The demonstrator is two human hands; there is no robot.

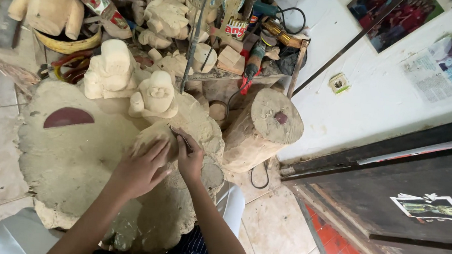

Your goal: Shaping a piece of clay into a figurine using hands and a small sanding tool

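A pale rounded wood carving (158, 132) rests on a dust-covered work surface (70, 153) in front of me. My left hand (141, 168) lies flat on the carving's near side, fingers spread over it. My right hand (189, 156) grips a thin dark carving tool (180, 137), whose tip touches the top of the carving. Just behind it stands a small carved figure (156, 96), with a larger rough figure (110, 70) to its left.
A sawdust-topped log stump (266, 127) stands at the right. A cluttered shelf (227, 37) behind holds carvings, tools and a power tool with cable. A dark red half-disc (68, 117) lies on the work surface. White wall and dark door at right.
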